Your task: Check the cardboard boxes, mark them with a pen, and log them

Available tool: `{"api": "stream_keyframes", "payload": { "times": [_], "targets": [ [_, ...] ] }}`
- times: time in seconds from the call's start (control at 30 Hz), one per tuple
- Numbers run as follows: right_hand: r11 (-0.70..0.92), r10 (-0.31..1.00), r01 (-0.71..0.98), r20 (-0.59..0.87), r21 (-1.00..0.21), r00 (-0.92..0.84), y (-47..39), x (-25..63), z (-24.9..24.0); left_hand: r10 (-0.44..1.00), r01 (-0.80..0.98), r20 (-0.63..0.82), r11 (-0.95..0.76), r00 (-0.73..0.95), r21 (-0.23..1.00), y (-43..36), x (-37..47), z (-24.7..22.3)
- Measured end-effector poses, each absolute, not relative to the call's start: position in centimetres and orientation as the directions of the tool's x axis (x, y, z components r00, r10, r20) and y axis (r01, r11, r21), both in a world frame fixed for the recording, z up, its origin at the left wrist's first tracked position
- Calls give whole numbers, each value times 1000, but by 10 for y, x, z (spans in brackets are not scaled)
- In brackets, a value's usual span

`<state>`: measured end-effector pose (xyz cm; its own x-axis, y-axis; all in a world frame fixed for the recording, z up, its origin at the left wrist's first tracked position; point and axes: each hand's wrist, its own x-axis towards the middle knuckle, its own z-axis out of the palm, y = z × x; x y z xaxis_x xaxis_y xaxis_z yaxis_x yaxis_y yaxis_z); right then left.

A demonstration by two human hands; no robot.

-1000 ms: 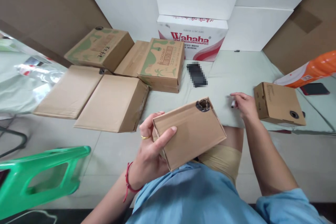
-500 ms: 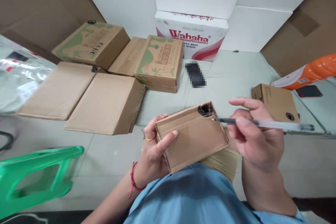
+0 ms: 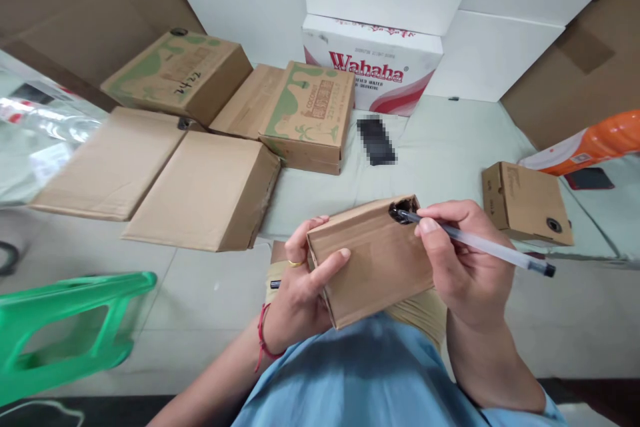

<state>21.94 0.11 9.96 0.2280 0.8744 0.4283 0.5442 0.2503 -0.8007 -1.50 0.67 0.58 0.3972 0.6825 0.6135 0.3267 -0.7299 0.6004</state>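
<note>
A small brown cardboard box is held over my lap by my left hand, the thumb on its top face and the fingers behind its left edge. Near the box's far right corner is a hole with a ragged black rim. Between the thumb and fingers of my right hand is a pen with a clear barrel and dark ends. Its tip meets the black rim; whether it goes into the hole I cannot tell.
Several cardboard boxes cover the left of the green-clothed table. A white Wahaha carton stands at the back, a pixelated dark object before it. Rightward are a small box and an orange bottle. A green stool stands lower left.
My right hand has moved left with the pen, bringing its tip from beside the hole onto the black rim. My thumb and fingers now close nearer the tip. The box stays in my left hand.
</note>
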Motion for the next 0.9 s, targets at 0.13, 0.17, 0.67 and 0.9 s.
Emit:
{"api": "stream_keyframes", "payload": {
  "times": [0.13,0.17,0.67,0.9],
  "targets": [
    [234,891,612,418,-755,175,1,220,102,676,323,612,-735,409,596,5,-16,6],
    [236,891,618,421,-750,171,1,220,102,677,319,612,-734,409,599,5,-17,5],
    [197,741,640,541,-743,399,-1,217,89,697,303,593,-713,403,633,3,-17,6],
    [191,725,690,574,-698,380,-2,214,89,702,297,597,-709,389,640,3,-15,6]
  ]
}}
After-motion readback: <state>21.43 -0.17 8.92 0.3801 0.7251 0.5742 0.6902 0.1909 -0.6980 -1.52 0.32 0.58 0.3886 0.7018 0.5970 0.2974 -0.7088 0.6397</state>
